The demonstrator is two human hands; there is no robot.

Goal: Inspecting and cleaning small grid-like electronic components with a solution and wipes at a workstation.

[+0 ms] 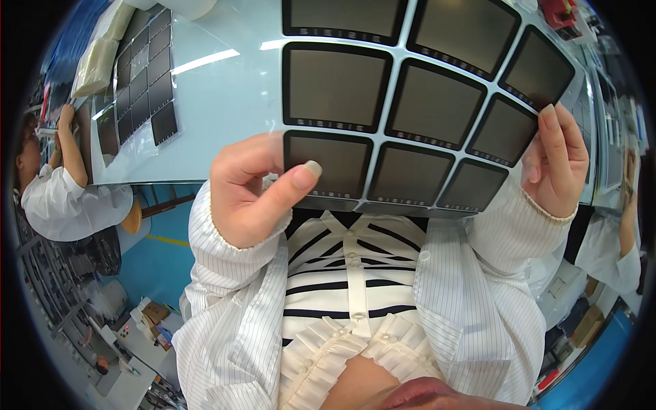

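A large clear sheet [396,82] spans the space in front of my chest, held up between both hands. It carries several dark grey rectangular panels [336,85] with rounded black borders, set in rows with pale gaps between them. Small marks run along each panel's lower border. My left hand [246,188] grips the near left corner, thumb lying over a panel and the other fingers behind the sheet. At the right edge, my right hand [564,160] pinches the sheet with thumb and fingertips. The sheet's far side runs out of the picture.
Another sheet of dark panels [140,89] lies on the pale glossy table [225,102] at the left, beside wrapped stacks [102,58]. A red object [562,17] stands at the far right. Co-workers in white sit at the left [61,198] and right [611,249].
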